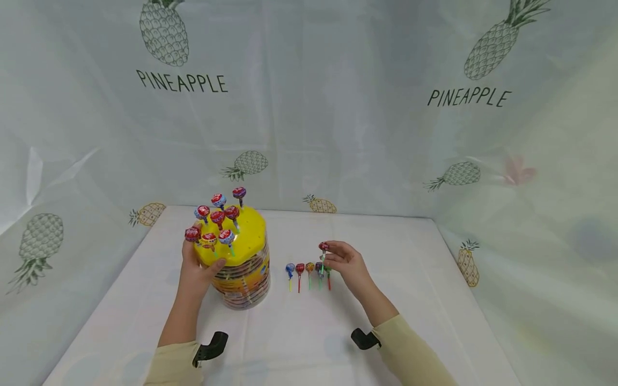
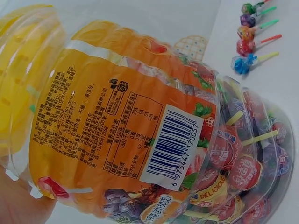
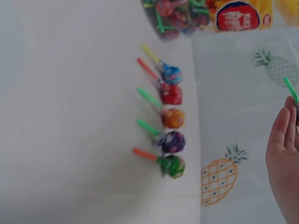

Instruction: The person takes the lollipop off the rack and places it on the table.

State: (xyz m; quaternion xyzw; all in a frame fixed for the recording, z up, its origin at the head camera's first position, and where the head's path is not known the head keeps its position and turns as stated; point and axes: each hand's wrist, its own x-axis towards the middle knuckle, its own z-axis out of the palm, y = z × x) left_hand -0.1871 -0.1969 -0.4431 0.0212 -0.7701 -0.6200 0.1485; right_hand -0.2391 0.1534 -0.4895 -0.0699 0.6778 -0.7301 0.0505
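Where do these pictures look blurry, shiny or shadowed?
Head view: pale sheen on the pineapple-print backdrop, a faint shadow on the white table near the right forearm; left wrist view: smudgy small print on the jar; right wrist view: soft, blurred edges along the row of lollipops.

On the lid [image 1: 253,230], 8 standing lollipops [image 1: 218,219] crowd the left and middle, but we see a free yellow strip along the right side. The left hand [image 1: 197,268], gripping the jar [image 1: 246,281], blocks the near-left rim. Between jar and row of 5 lollipops [image 1: 310,266] we find a narrow bare gap. The right hand [image 1: 351,267], pinching 1 raised lollipop [image 1: 323,246], obstructs the row's right end. Beyond the row, bare table [image 1: 381,236] reaches back to the upright curtain [image 1: 338,134].
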